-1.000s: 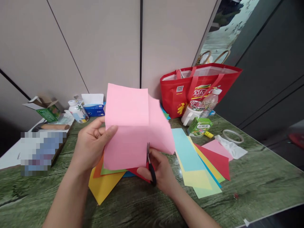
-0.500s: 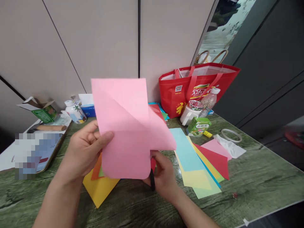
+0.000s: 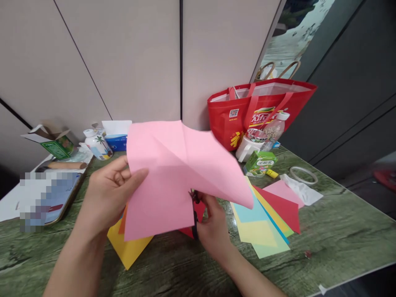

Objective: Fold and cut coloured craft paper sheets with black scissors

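Note:
A sheet of pink paper (image 3: pixel 161 185) is held up above the table, partly cut, with its right-hand flap curling outward and down. My left hand (image 3: pixel 108 189) pinches its left edge between thumb and fingers. My right hand (image 3: pixel 213 222) grips a pair of black-handled scissors (image 3: pixel 195 225) under the flap. The blade tips show at the inner end of the cut, and part of the scissors is hidden by the paper and my fingers. Behind and below the sheet lie yellow paper (image 3: pixel 128 251) and red paper (image 3: pixel 188 232).
Coloured sheets (image 3: pixel 262 235) fan out on the right of the wooden table (image 3: pixel 173 272). Beyond them stand a green drink carton (image 3: pixel 260 163), a white mug (image 3: pixel 247 149), a plastic bottle (image 3: pixel 276 128) and a red bag (image 3: pixel 222 119). A phone (image 3: pixel 63 194) lies at the left; a white bottle (image 3: pixel 97 144) stands behind.
The cut reaches further into the pink paper. Its flap has swung right and downward, and the sheet's top edge now bends. The scissor tips have come into view.

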The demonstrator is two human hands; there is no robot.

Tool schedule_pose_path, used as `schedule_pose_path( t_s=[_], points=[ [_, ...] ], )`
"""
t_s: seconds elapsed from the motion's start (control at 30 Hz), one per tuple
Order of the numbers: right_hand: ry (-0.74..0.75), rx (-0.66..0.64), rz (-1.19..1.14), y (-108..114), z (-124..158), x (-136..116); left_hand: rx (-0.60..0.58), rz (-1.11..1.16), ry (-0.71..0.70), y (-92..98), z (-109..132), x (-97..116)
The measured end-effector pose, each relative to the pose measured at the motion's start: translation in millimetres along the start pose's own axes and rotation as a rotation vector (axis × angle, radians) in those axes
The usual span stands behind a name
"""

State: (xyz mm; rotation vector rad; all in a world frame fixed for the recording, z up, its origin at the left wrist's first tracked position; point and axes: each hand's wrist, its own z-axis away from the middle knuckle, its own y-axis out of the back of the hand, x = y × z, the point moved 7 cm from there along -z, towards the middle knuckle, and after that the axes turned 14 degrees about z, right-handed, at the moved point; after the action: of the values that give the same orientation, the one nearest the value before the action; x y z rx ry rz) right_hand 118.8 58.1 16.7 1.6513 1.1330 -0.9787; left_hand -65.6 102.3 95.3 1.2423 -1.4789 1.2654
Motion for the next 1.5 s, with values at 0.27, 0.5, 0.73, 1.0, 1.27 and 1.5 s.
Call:
schedule_pose_path(
  t_s=[0.27,0.5,0.73,1.0,1.27,1.5],
  points=[
    [-0.157,-0.418,-0.328,-24.3,2.1,-7.6,0.006,0.179,0.185,2.6,-1.8,-9.9],
    [-0.142,-0.397,-0.347,-21.1,2.8,-4.8,-0.061,0.187,0.273,1.7,-1.9,-19.7],
    [-0.120,-0.373,-0.329,-18.2,2.7,-3.5,-0.101,0.135,0.238,2.4,-3.2,-16.6],
    [-0.143,-0.381,-0.363,-16.1,4.1,-6.8,-0.123,0.164,0.269,2.0,-0.5,-19.4],
    [-0.164,-0.384,-0.409,-15.2,4.3,-9.5,-0.159,0.142,0.257,5.5,-4.2,-22.5],
    [-0.170,-0.372,-0.427,-15.5,3.9,-12.1,-0.174,0.098,0.210,6.1,-6.3,-23.0]
  ],
)
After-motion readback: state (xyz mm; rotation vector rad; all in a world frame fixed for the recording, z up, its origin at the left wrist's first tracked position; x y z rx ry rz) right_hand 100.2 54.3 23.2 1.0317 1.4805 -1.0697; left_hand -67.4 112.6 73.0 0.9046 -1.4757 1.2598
